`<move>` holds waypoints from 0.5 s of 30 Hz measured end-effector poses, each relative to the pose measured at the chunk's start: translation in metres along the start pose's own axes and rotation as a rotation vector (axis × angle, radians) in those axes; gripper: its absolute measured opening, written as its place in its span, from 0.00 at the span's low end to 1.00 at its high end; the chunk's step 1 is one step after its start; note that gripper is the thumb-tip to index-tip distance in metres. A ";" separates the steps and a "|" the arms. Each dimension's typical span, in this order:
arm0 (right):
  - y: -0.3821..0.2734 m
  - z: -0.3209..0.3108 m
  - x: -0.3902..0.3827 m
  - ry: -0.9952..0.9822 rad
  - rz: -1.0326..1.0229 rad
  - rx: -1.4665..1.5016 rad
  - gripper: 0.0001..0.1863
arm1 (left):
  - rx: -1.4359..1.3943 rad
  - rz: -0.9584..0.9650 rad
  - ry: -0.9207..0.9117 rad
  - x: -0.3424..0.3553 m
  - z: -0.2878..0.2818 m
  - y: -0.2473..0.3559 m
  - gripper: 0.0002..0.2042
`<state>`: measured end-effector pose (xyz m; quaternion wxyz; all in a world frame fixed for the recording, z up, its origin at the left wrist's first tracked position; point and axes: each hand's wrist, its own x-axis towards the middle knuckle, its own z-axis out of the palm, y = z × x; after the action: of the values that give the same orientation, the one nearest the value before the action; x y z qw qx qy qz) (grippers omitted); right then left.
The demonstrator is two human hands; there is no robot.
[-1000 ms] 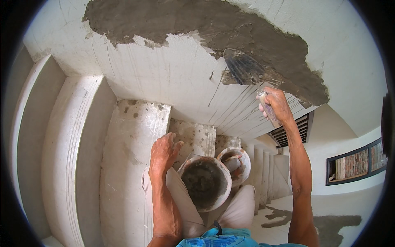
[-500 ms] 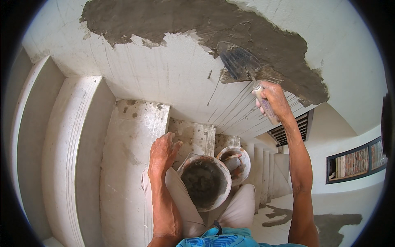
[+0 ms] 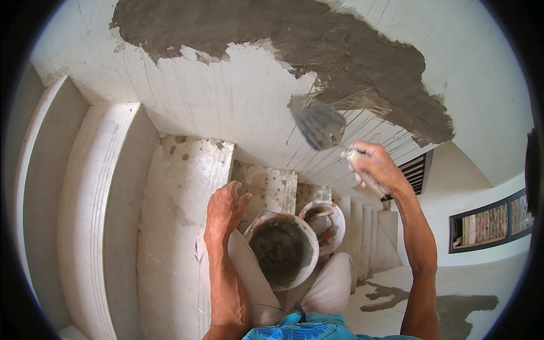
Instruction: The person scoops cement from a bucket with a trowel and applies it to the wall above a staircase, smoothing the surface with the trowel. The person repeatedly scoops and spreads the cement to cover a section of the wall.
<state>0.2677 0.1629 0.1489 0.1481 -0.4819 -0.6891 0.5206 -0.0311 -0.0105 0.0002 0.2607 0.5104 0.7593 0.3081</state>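
Head view: which step's in hand?

"Looks like smoothing mortar on the wall (image 3: 243,107). Right hand (image 3: 373,167) grasps the trowel (image 3: 317,122); blade blurred, just below the lower edge of the mortar patch (image 3: 362,68), wall contact can't tell."

"Left hand?"

"Left hand (image 3: 226,205): loose, fingers half-bent, nothing visible in it, over the right edge of the stair step (image 3: 187,175)."

"Next move?"

"Probably calls for blade flat on that streaked lower edge."

"Room?"

"Bare wall left of the blade. Tighter below: large bucket (image 3: 313,255) between the legs (image 3: 331,283), smaller bucket (image 3: 340,226) just beside."
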 end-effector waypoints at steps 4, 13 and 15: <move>-0.011 0.015 -0.016 0.132 -0.110 -0.247 0.19 | 0.011 -0.015 -0.016 0.000 0.001 0.000 0.20; -0.051 -0.003 -0.009 0.715 -0.590 -0.616 0.20 | -0.007 -0.025 -0.002 -0.001 -0.002 0.002 0.20; -0.049 -0.001 -0.003 0.770 -0.679 -0.650 0.20 | -0.006 -0.012 -0.001 -0.001 -0.002 0.001 0.20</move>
<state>0.2449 0.1617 0.1926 0.3898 -0.4093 -0.8249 -0.0049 -0.0312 -0.0115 0.0024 0.2644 0.5050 0.7614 0.3088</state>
